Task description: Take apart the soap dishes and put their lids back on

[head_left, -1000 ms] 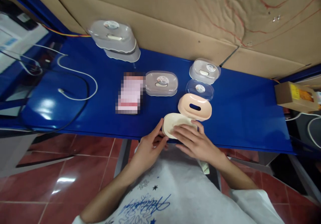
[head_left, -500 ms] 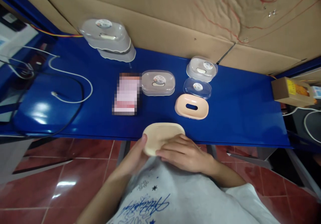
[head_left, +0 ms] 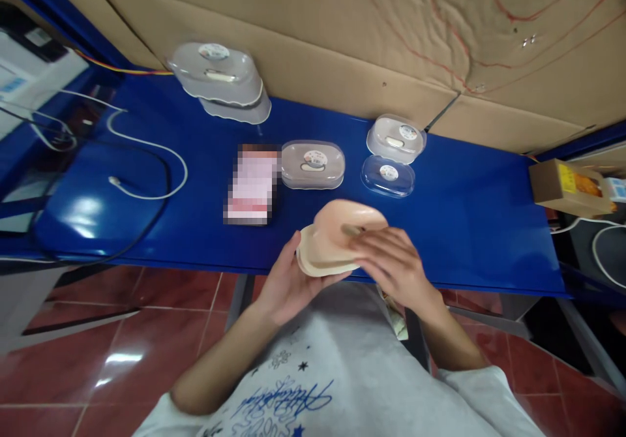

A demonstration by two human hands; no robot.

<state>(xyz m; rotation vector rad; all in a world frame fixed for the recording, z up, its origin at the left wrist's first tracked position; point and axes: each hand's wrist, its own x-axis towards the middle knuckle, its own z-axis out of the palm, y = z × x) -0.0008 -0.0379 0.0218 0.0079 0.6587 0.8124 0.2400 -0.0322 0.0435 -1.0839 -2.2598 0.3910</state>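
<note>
My left hand [head_left: 288, 287] grips a shallow cream oval tray [head_left: 313, 261] from its left side and from below, just above the front edge of the table. My right hand [head_left: 396, 261] has hold of a peach oval cover [head_left: 342, 220] with a slot in it, fingers over its right side. The cover is tilted over the tray and hides most of it; whether the two touch all along their edges I cannot tell. Beyond them on the table lies a clear plastic lid [head_left: 388, 176] with a round sticker.
Closed clear-lidded boxes stand on the blue table [head_left: 469, 228]: one box [head_left: 313, 165] in the middle, another box [head_left: 396, 139] at the back right, and a stack [head_left: 220, 78] at the back left. A blurred-out pink item [head_left: 252, 182] and a white cable [head_left: 180, 156] lie left.
My right hand has let go of the tray and picked up the peach cover from the table, bringing it over the tray. My left hand has shifted right with the tray.
</note>
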